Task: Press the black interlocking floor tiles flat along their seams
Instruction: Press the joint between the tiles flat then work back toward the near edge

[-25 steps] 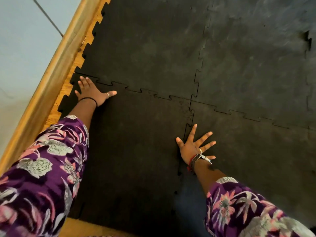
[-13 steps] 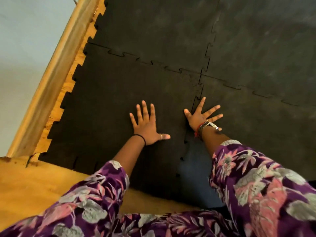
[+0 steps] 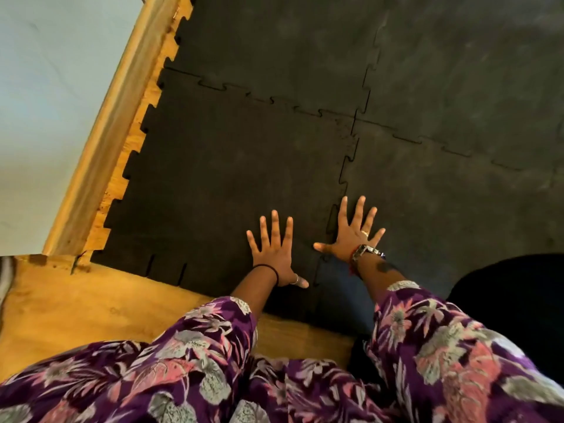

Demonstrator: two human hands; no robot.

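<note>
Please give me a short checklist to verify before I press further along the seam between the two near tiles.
1. Left hand flat on the near-left tile, fingers spread: ok.
2. Right hand flat across the seam: ok.
3. Seam ahead of the fingers fully seated: cannot tell, a dark gap line shows.
4. Four-tile junction level: cannot tell.
5. Tabs on the tile's left edge free of the wooden border: ok.

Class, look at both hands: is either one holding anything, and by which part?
Nothing is held. The left hand and right hand lie open, palms down, on the black floor tiles beside a seam.
</note>
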